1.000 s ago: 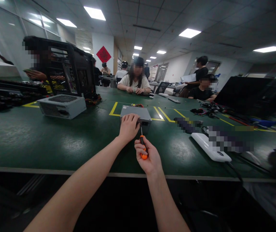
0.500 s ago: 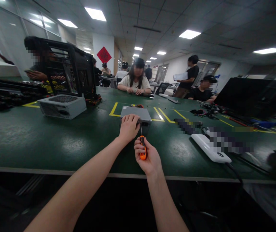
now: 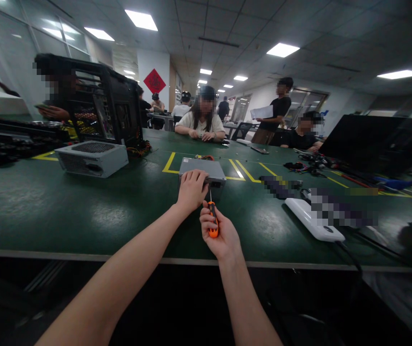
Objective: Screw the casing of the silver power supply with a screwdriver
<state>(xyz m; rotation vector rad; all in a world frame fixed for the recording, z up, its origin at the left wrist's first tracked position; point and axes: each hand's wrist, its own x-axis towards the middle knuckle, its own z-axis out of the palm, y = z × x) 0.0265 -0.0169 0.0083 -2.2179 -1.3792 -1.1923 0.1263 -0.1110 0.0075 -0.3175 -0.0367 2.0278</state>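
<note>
A grey metal computer power supply (image 3: 202, 167) sits in the middle of the green table, with coloured cables at its far side. My left hand (image 3: 192, 190) grips its near left part, fingers over the top edge and the thumb low at the front. Closed around the orange and black handle of a screwdriver (image 3: 212, 222) is my right hand (image 3: 222, 234), just below and in front of the box. The thin shaft points away from me, up to the near face of the power supply. Its tip is too small to make out.
Another power supply (image 3: 92, 158) stands at the left, before an open black computer case (image 3: 108, 105). On the right are a white power bank (image 3: 312, 218) with a cable, tangled cables (image 3: 310, 166) and a dark monitor (image 3: 375, 142). A person (image 3: 200, 120) sits across the table.
My hands stay nearly in place; the right thumb and fingers have shifted slightly on the screwdriver's handle. In the background, the standing person has moved a little to the left.
</note>
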